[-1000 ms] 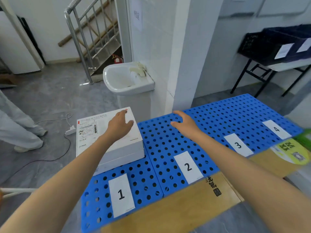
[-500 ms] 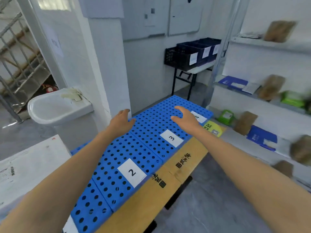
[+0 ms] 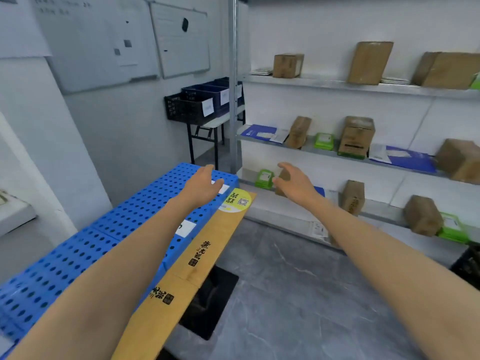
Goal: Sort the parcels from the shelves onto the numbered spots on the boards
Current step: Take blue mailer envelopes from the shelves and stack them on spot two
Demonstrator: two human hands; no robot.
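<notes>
Both arms stretch forward and both hands hold nothing. My left hand hovers with loose fingers over the far end of the blue perforated boards, hiding part of a white number label. My right hand is spread in the air before the lowest shelf, just in front of a small brown parcel and next to a green packet. The metal shelves at the right carry several brown boxes, green packets and blue envelopes.
The boards lie on a wooden table with a yellow sticker at its far corner. Dark crates stand on a small table at the back wall. A shelf upright rises between table and shelves. Grey floor lies below.
The view has swung right from the white box on spot 1 to the shelves. Both empty hands have travelled along the boards toward the lowest shelf.
</notes>
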